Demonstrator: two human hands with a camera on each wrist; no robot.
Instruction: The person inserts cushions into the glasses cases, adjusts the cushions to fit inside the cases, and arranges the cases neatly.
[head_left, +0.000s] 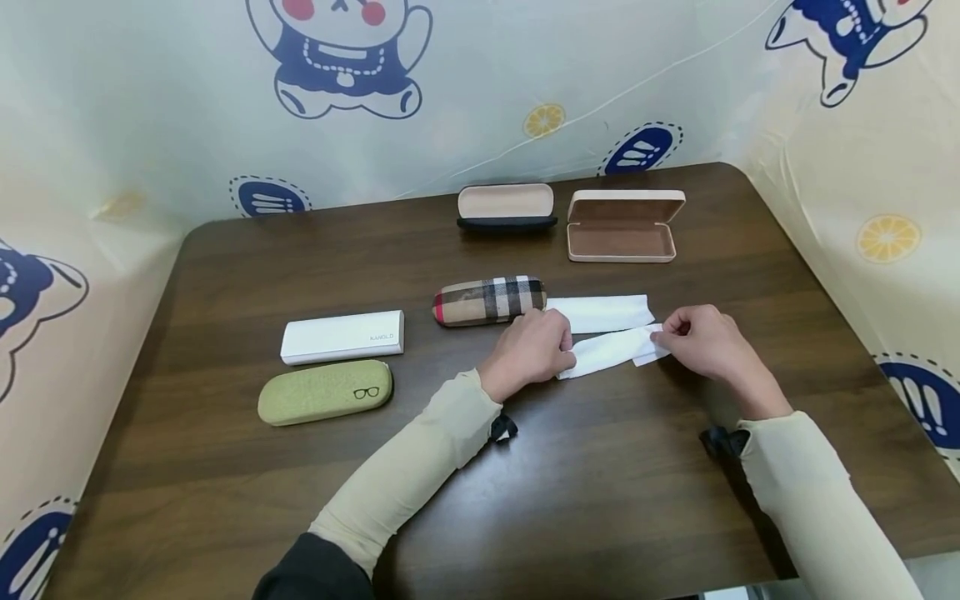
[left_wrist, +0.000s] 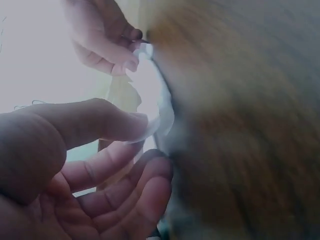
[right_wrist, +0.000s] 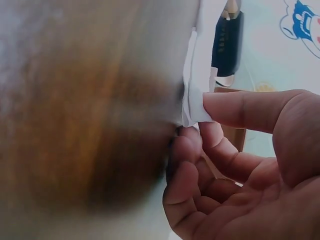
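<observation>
A folded white cloth point(head_left: 609, 350), a long narrow strip, is stretched between my two hands just above the table. My left hand point(head_left: 531, 348) pinches its left end between thumb and forefinger. At the other end, the thumb and fingers of my right hand point(head_left: 705, 340) pinch the cloth, whose layers show in the right wrist view. Behind it lies a second folded white strip point(head_left: 600, 313), its left end close to the plaid glasses case point(head_left: 487, 302). That case is closed and sits just beyond my left hand.
To the left lie a white glasses case point(head_left: 342, 337) and a green glasses case point(head_left: 326, 393), both closed. Toward the back edge stand two open cases, one black with a pale lid point(head_left: 506, 204), one with a brown interior point(head_left: 622, 237). Everything rests on a dark wooden table point(head_left: 570, 500).
</observation>
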